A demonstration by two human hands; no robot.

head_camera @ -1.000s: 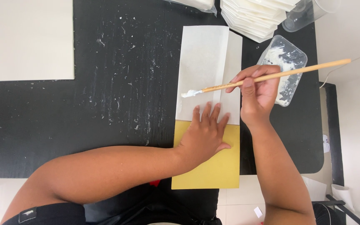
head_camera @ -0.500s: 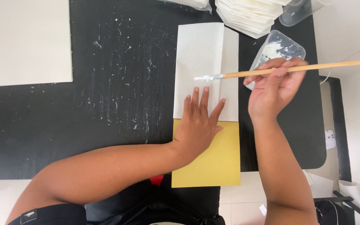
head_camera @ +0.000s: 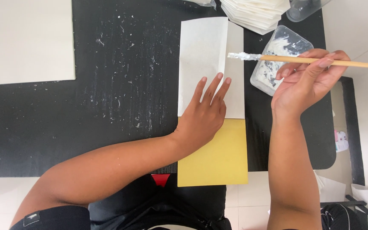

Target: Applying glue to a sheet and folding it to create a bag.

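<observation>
That white paper sheet (head_camera: 203, 64) on the black counter (head_camera: 120, 98) looks thin and floppy, so pin it flat rather than pinch it; left hand (head_camera: 203, 117) does just that, fingers spread on its lower edge above the yellow card (head_camera: 218, 157); right hand (head_camera: 305, 79) has its grip pinching a light wooden brush (head_camera: 316, 61), gluey tip over the sheet's right edge, beside the paste tub (head_camera: 277, 55).

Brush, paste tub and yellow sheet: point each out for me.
Brush (head_camera: 320, 61): head view, on the wooden handle by the right hand's fingers.
Paste tub (head_camera: 297, 41): head view, on its clear upper rim.
Yellow sheet (head_camera: 222, 159): head view, on its bare middle below the left hand.
</observation>
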